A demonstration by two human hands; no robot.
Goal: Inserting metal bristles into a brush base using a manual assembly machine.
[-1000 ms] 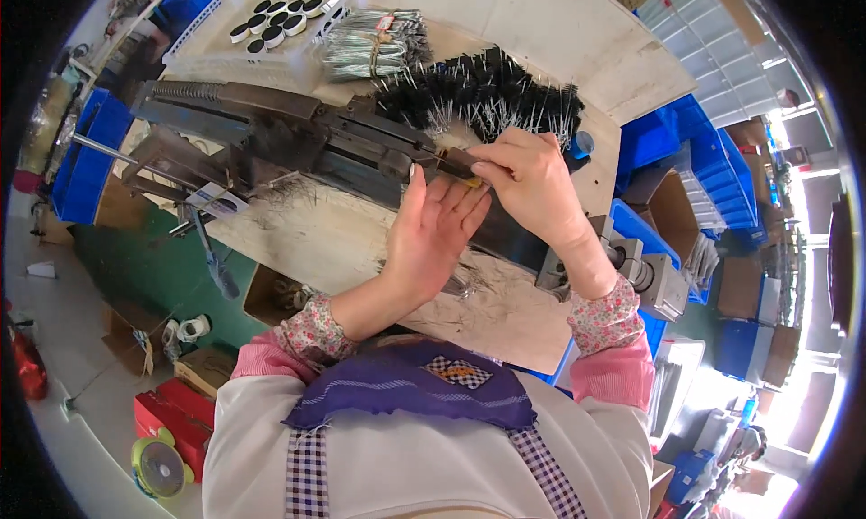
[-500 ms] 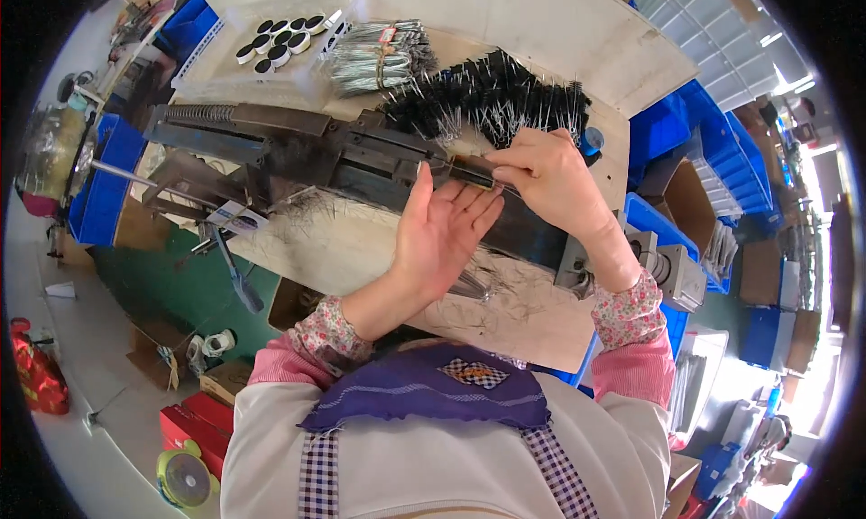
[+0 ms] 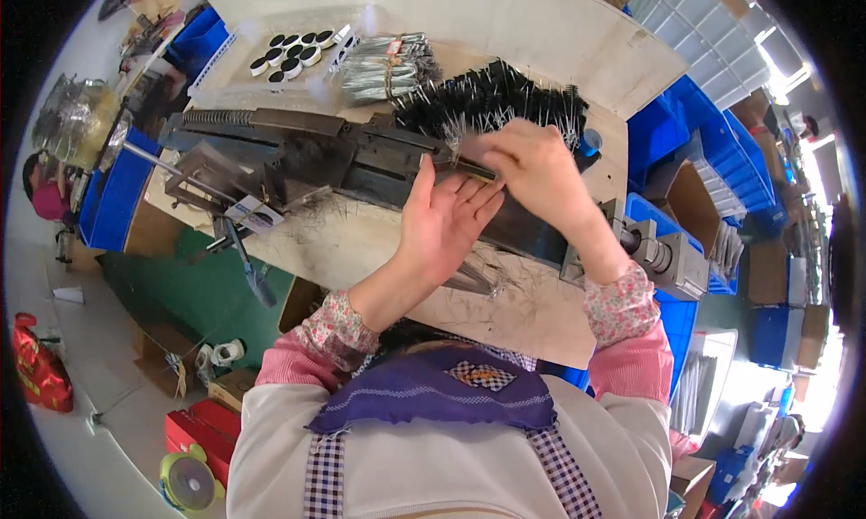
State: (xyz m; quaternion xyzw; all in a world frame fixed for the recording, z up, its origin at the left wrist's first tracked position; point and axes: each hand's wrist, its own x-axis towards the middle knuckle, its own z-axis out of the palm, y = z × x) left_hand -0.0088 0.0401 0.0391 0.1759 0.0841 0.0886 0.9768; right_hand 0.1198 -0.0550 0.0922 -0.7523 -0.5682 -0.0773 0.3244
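My left hand [image 3: 442,221] lies flat with fingers spread wide on the long dark machine [image 3: 361,158]. My right hand [image 3: 532,163] pinches a thin wire brush [image 3: 469,165] right on top of the machine, just in front of the pile of black brushes [image 3: 505,100]. I think it is best to keep the brush straight and push slowly.
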